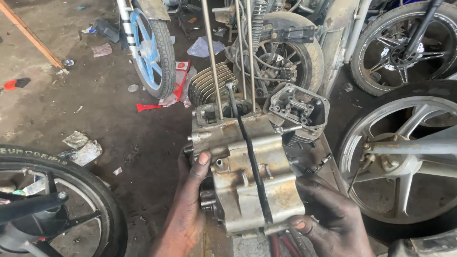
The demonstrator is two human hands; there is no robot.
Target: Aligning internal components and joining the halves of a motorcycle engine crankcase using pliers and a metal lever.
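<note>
Firmly both hands, left (pixel 190 190) and right (pixel 328 214), grip closed round grimy cast-metal engine case (pixel 252 176).

Both hands (pixel 266 209) around engine crankcase (pixel 247 176)

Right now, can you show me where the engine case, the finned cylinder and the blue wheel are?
engine case (pixel 247 185): head view, on its flat grey side.
finned cylinder (pixel 204 85): head view, on the stacked cooling fins.
blue wheel (pixel 145 47): head view, on a blue spoke.
</note>
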